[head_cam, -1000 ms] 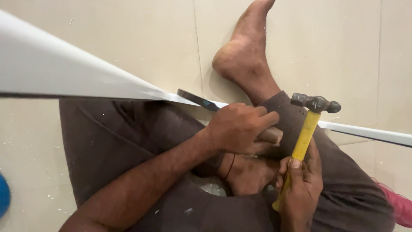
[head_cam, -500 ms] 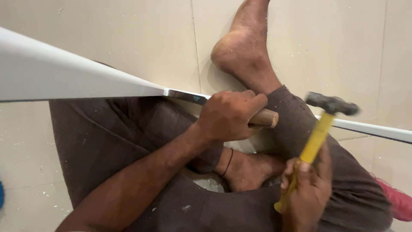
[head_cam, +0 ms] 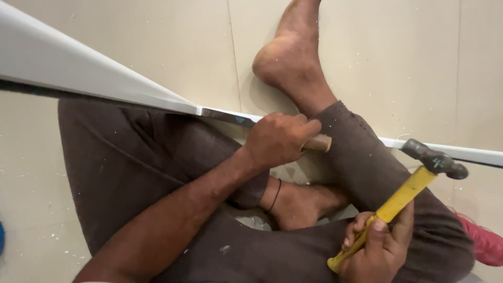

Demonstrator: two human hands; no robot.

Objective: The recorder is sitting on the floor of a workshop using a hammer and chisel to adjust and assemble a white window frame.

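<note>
At the far left edge, about eight o'clock, a sliver of something blue [head_cam: 1, 238] shows on the pale tiled floor [head_cam: 173, 47], which is flecked with small white chips. From ten o'clock a long white board [head_cam: 78, 71] runs down toward the middle, passing over the person's lap in dark brown trousers [head_cam: 141, 157]. Near the centre, the metal blade of a chisel [head_cam: 228, 116] lies flat against the end of that board. The left hand [head_cam: 277, 139] is wrapped in a full fist around the chisel's wooden handle, whose butt end sticks out just to the right of the knuckles. At twelve o'clock a bare foot [head_cam: 293, 57] rests on the floor beyond the board; a second foot [head_cam: 304, 202], with a thin black anklet, is tucked under the legs just below centre. At four o'clock the right hand [head_cam: 377, 249] is closed around the yellow shaft of a hammer [head_cam: 403, 196], its dark steel head raised at three o'clock, well apart from the chisel butt. A pink object [head_cam: 484, 241] lies at the right edge.
</note>
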